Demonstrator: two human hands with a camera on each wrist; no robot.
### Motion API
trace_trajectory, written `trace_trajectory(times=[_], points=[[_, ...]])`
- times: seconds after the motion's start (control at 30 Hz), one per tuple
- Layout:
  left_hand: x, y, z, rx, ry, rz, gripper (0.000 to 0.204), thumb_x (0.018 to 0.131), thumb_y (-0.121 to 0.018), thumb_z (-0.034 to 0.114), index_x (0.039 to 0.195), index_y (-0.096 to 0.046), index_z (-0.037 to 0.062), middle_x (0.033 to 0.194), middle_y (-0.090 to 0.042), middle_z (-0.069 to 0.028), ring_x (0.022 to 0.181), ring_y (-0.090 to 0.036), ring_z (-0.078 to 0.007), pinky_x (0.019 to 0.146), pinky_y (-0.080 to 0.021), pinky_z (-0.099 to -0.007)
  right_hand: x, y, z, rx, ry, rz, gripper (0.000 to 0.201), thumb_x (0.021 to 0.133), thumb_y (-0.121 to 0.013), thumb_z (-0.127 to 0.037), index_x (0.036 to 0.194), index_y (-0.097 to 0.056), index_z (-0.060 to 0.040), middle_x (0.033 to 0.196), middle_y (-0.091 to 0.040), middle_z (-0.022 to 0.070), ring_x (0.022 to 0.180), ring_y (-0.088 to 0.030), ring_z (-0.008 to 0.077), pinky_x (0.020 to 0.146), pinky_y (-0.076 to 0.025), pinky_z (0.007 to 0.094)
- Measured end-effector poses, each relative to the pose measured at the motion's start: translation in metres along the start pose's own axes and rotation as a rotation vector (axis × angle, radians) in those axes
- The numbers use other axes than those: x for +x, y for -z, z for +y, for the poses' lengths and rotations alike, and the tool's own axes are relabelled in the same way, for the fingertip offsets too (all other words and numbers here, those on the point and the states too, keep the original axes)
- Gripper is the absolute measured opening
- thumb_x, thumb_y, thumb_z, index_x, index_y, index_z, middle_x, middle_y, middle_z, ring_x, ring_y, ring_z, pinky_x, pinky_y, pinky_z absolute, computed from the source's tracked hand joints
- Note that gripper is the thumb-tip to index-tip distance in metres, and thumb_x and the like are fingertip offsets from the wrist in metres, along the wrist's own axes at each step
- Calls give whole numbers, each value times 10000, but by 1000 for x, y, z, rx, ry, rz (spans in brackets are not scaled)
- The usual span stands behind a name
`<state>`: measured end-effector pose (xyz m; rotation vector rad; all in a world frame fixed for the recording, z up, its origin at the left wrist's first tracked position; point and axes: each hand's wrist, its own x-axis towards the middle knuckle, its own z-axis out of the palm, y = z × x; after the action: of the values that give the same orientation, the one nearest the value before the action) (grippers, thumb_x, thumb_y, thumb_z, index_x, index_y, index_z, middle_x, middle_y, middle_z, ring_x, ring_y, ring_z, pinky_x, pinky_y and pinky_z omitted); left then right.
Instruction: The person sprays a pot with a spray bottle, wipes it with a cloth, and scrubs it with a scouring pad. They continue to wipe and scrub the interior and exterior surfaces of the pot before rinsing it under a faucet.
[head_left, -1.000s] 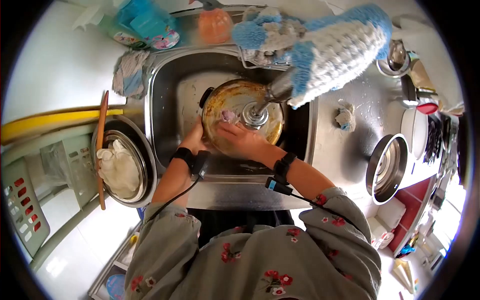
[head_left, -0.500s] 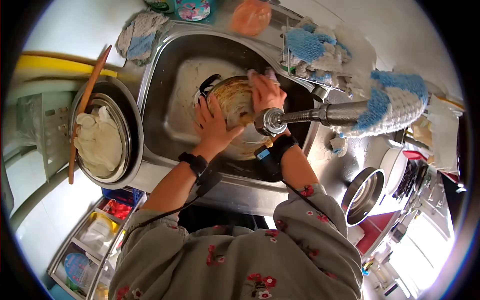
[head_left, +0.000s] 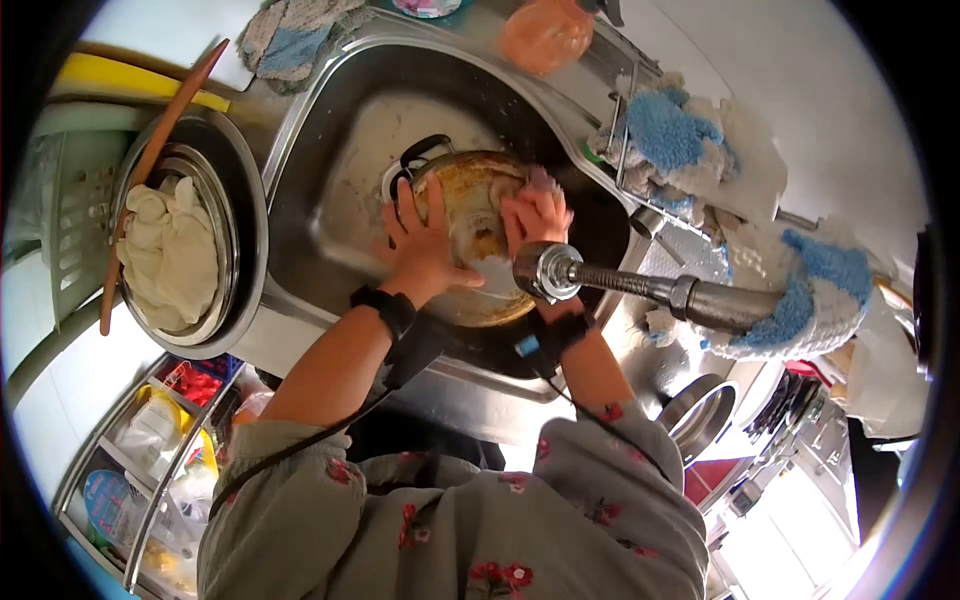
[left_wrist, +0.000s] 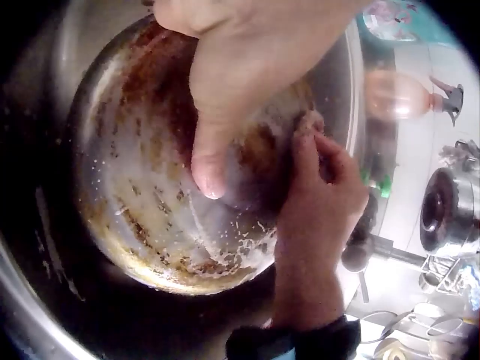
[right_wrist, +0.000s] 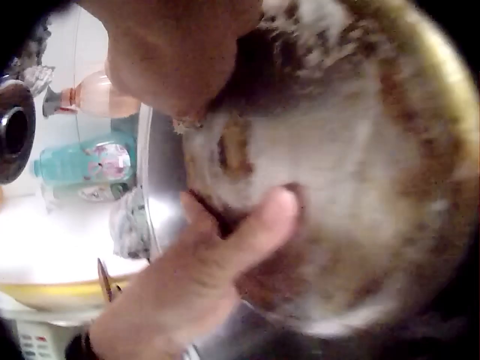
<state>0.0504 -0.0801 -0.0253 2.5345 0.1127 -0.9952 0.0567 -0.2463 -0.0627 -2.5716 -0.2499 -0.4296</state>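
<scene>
Well out to the left of the left hand, a pale green basket (head_left: 80, 185), then a wooden stick (head_left: 165, 165) slanting across a set of nested metal bowls (head_left: 253, 225) with a soft white bundle (head_left: 172, 255) inside. Beyond the left hand, on the far left corner of the counter, a crumpled blue-and-beige cloth (head_left: 300, 42). Under both hands, a steel sink (head_left: 335, 190), and in it, directly beneath the palms, a round pan (head_left: 468, 205) with its brown-stained face up. Left hand (head_left: 420, 260) open and empty, fingers straight and spread across the near-left edge, thumb stretched flat over the stained face. Just beyond the left fingertips, a black handle (head_left: 425, 148) on the pan's rim. Right hand (head_left: 535, 215) on the pan's far-right side, thumb and fingers pinched around a small, pale scrubber (left_wrist: 309, 122) pressed against the surface; other fingers too hidden to tell. Past the right hand, an orange spray bottle (head_left: 545, 40). Above the right wrist, partly covering it, a metal faucet head (head_left: 548, 270); farther right, a blue-and-white knitted cover (head_left: 815, 290) around the pipe. Nearer the right forearm, on the counter, a shallow metal dish (head_left: 700, 415).
</scene>
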Motion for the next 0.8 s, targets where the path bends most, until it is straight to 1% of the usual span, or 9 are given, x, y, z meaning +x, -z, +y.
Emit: trace_trajectory(times=[0.07, 0.1, 0.2, 0.33, 0.47, 0.57, 0.7, 0.73, 0.8], points=[[2, 2, 1, -30, 13, 7, 1443, 444, -886, 417, 1434, 147, 227, 1484, 113, -184, 1333, -42, -473, 922, -267, -675, -3, -4, 11, 28, -5, -32, 87, 716, -687, -117, 802, -676, -111, 844, -556, 54, 861, -526, 292, 721, -420, 408], [-1, 0, 2, -36, 17, -2, 1441, 443, -887, 415, 1434, 143, 231, 1485, 109, -183, 1332, -45, -472, 924, -266, -674, 12, 0, 4, 42, -41, -71, 91, 714, -684, -108, 804, -676, -104, 840, -561, 60, 850, -529, 294, 734, -425, 403], [0, 3, 2, -48, 26, -18, 1441, 440, -887, 415, 1435, 138, 233, 1485, 98, -185, 1332, -47, -470, 921, -260, -683, 49, -16, -6, 122, 25, -13, 85, 724, -669, -85, 809, -674, -80, 848, -574, 73, 825, -533, 300, 736, -432, 401], [-1, 4, 2, -35, 22, -15, 1434, 443, -887, 411, 1437, 132, 234, 1485, 97, -186, 1333, -44, -464, 915, -251, -696, 13, 5, 16, 68, 142, -7, 130, 701, -630, -45, 814, -661, -100, 863, -565, 42, 847, -532, 282, 695, -407, 397], [0, 4, 4, -40, 35, -26, 1429, 447, -887, 403, 1438, 128, 233, 1486, 96, -189, 1336, -39, -461, 921, -234, -700, 36, -11, 14, 100, 210, -9, 167, 707, -597, -28, 849, -646, -101, 860, -563, 35, 818, -529, 272, 694, -405, 386], [-4, 4, 1, -56, 26, -26, 1433, 446, -887, 403, 1438, 132, 232, 1489, 82, -188, 1338, -42, -459, 923, -229, -700, 48, -5, -1, 94, 191, -80, 118, 705, -658, -31, 818, -664, -65, 842, -584, 79, 783, -537, 302, 700, -432, 393], [-2, 8, 1, -53, 20, -24, 1436, 443, -887, 405, 1440, 132, 227, 1491, 66, -192, 1337, -56, -461, 918, -231, -701, 17, 21, 30, 76, 212, -138, 148, 717, -636, -8, 850, -657, -70, 863, -573, 77, 794, -526, 312, 739, -426, 397], [-3, 7, 1, -53, 21, -26, 1435, 445, -887, 403, 1440, 133, 227, 1491, 66, -194, 1337, -57, -463, 918, -232, -700, 20, 17, 25, 84, 245, -71, 143, 719, -627, 2, 843, -651, -64, 848, -564, 81, 785, -523, 313, 750, -419, 401], [-1, 6, 1, -49, 25, -20, 1433, 449, -886, 401, 1440, 134, 226, 1491, 66, -197, 1336, -59, -467, 919, -234, -699, 40, -1, 17, 90, 293, -61, 191, 707, -601, -18, 871, -656, -100, 861, -560, 54, 782, -517, 278, 718, -405, 391]])
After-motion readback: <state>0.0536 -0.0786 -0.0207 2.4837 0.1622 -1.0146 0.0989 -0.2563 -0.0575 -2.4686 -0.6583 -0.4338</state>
